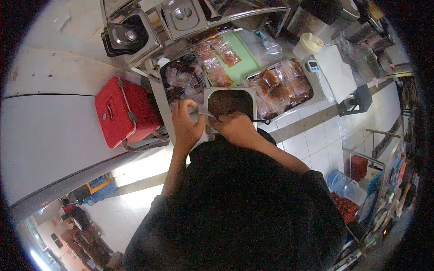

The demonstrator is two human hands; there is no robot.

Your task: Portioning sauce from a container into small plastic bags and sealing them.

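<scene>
A small clear plastic bag (206, 114) is stretched between my two hands, close to the near-left edge of a steel pan (255, 101). My left hand (187, 123) grips one side of it, thumb and forefinger curled round. On the other side, the fingers of my right hand (235, 128) pinch the plastic and partly cover the pan's near side. Dark brown sauce (230, 101) shows inside the pan. To its left, a tray holds small plastic packets (181, 78) with dark contents. Amber sauce packets (279, 86) fill another tray on the right. Whether the bag contains anything is hard to tell.
Behind the pan, a pale green tray (244, 56) carries several filled packets. A black handle (262, 121) juts out at the pan's right. A red cooler box (117, 115) stands left. Farther right are a cream pitcher (307, 45) and a digital timer (312, 66). Lidded steel pans (183, 17) line the back.
</scene>
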